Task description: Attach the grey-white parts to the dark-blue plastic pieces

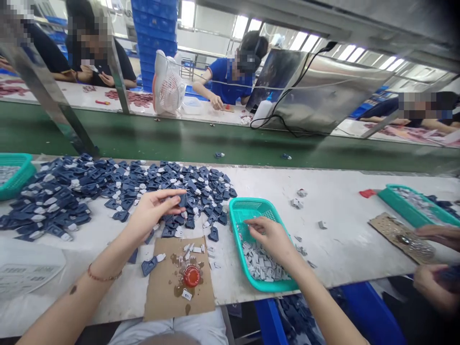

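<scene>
My left hand [158,206] is closed on a dark blue plastic part [182,197], held between thumb and fingers above the near edge of a pile of similar blue parts [132,179] with whitish ends. My right hand [269,237] is over a teal basket [235,249], its fingers bent and apart, with nothing visible between them. Small grey plastic pieces [264,263] fill the lower half of that basket. Between my forearms lies a cardboard sheet [158,292], wet in spots. On it stand a red round-capped container [191,276] and several loose grey pieces [194,249].
One blue part [151,264] lies at the cardboard's left edge. A clear plastic bag [28,268] is at left. Another teal basket [14,184] stands far left, a third [413,206] at right beside a co-worker's hands [434,282]. A green strip [179,139] runs behind the table.
</scene>
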Motion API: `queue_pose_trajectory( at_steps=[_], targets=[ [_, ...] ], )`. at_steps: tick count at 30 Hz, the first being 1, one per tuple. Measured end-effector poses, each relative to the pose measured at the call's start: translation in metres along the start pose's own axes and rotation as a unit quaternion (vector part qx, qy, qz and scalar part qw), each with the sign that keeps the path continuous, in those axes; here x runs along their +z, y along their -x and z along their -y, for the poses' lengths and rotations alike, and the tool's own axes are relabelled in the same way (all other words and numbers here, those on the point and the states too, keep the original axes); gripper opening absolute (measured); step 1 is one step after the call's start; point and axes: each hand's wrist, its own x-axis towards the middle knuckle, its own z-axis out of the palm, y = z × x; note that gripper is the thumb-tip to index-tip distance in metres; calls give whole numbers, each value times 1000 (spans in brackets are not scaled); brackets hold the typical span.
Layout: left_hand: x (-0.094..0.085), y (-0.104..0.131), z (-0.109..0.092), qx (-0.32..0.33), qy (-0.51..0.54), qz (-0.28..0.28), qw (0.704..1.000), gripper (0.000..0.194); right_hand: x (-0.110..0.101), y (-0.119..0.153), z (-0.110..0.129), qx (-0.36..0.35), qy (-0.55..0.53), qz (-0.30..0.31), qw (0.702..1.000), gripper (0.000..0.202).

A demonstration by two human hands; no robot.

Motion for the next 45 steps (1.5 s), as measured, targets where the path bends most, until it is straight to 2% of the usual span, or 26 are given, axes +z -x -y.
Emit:
queue_pose_trajectory(
  at_steps=[2,4,7,10,13,17,21,24,28,32,35,37,39,41,45],
  targets=[
    [0,-30,-3,55,-64,-49,995,36,0,-5,1,-6,-21,-3,1000,25],
    [-1,-67,-4,84,-121,-90,985,35,0,-7,1,-13,-31,-3,999,22],
    [-8,-125,-3,81,-207,-118,968,28,0,-5,0,-29,-28,0,999,19],
    [-16,-175,0,67,-315,-123,939,17,-1,3,-1,-35,-11,-2,999,19],
    [-21,-210,2,42,-404,-112,907,18,0,12,-4,-37,18,-9,999,20],
    [-21,-237,3,14,-487,-86,869,22,2,17,-9,-35,64,-23,997,20],
    [-3,-258,0,51,-524,-52,848,25,2,16,-13,-11,38,-19,999,20],
    [26,-275,3,89,-524,5,847,35,2,14,-12,-10,40,-2,999,22],
    [65,-294,18,91,-509,74,853,43,1,11,-8,-12,46,3,999,23],
    [83,-299,27,60,-466,76,879,32,1,10,-7,-12,38,-11,999,21],
    [83,-293,22,33,-394,56,917,28,1,10,-8,1,20,-13,1000,17],
    [80,-281,14,19,-324,47,945,25,0,11,-8,15,-21,-24,999,16],
    [77,-259,3,13,-237,45,970,26,-2,14,-6,30,-83,-45,995,16],
    [73,-228,-7,16,-148,51,988,31,-5,17,0,40,-144,-68,986,17],
    [61,-143,-22,20,-20,61,998,42,-5,26,27,43,-217,-94,971,17]
  ],
)
